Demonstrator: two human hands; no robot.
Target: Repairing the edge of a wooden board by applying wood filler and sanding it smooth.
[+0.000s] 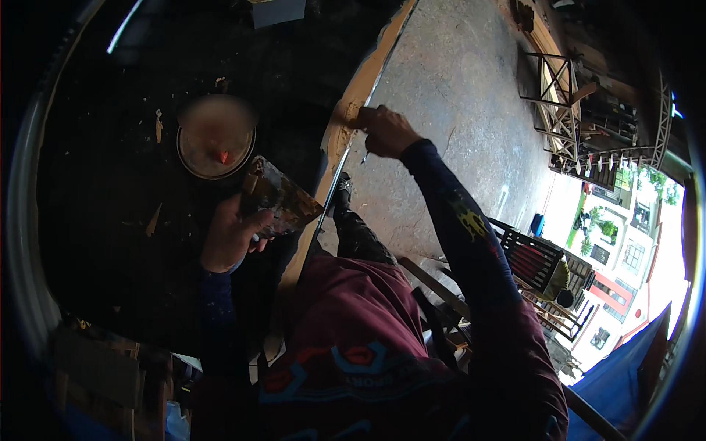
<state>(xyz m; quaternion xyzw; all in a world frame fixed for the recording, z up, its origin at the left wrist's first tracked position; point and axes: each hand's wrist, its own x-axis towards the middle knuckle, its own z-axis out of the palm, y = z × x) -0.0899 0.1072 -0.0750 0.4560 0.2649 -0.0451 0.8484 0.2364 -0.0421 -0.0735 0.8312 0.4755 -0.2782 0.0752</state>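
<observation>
Brown-smeared, flat, angular plate (285,197)

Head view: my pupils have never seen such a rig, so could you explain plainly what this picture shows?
No machine here: a person is working bare-handed. The camera sits on their head, looking down through a fisheye lens, so straight edges bend; picture left is their left. The left hand holds a flat, smeared plate. The right hand is at the tan strip edging the dark work surface; blur hides whether it grips anything. On that surface are a round container and pale scraps.
</observation>
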